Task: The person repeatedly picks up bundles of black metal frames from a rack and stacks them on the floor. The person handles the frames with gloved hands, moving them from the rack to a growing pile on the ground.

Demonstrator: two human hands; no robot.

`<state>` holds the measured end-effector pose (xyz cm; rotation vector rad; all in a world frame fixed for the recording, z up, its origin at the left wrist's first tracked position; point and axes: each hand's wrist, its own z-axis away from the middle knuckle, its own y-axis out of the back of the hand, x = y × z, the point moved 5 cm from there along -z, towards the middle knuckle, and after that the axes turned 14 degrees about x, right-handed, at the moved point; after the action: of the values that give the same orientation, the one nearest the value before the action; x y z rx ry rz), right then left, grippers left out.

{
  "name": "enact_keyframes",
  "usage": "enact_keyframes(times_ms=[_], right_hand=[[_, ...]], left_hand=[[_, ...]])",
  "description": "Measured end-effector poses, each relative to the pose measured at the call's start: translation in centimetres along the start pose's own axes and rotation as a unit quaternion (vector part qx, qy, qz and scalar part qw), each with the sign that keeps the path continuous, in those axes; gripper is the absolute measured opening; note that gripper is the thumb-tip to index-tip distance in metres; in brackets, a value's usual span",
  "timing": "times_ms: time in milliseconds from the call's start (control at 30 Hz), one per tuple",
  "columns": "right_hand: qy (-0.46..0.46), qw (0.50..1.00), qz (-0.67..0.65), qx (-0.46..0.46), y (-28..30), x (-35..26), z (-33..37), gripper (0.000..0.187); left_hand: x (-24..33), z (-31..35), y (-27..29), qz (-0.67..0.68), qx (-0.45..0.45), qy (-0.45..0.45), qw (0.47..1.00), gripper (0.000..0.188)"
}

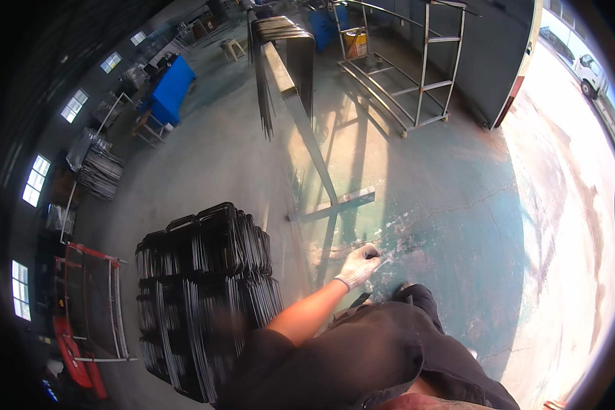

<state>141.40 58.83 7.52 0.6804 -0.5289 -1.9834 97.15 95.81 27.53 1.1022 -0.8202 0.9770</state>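
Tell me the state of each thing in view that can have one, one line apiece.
Left hand: gloved, fingers curled, grip unclear
Stacked black frames: piled in tiers, packed close together
Hanging black frames: bunched on the stand's upper end
Metal stand: standing
Tubular rack: standing upright
Doorway: open

Blk thin-bar frames (205, 263) packed tight in stacked tiers; addl blk frames (283, 29) hang on stand (312, 150).

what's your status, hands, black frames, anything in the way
Left hand gloved, grip unclear; right hand out of view. Black frames stacked at left. Metal stand ahead.
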Motion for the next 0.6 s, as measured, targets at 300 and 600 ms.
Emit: enact_keyframes(times_ms=[300, 600], right_hand=[[0.114, 0.979, 0.105, -0.130, -12.7, -27.4, -2.8, 0.036], [0.394, 0.915, 0.025, -0.083, -21.9, -78.0, 0.0, 0.050]], left_hand=[[7.1, -22.7, -5.6, 0.121, 0.096, 0.112, 0.982, 0.023], [20.0, -42.9, -0.9, 0.280, 0.242, 0.045, 0.928, 0.025]])
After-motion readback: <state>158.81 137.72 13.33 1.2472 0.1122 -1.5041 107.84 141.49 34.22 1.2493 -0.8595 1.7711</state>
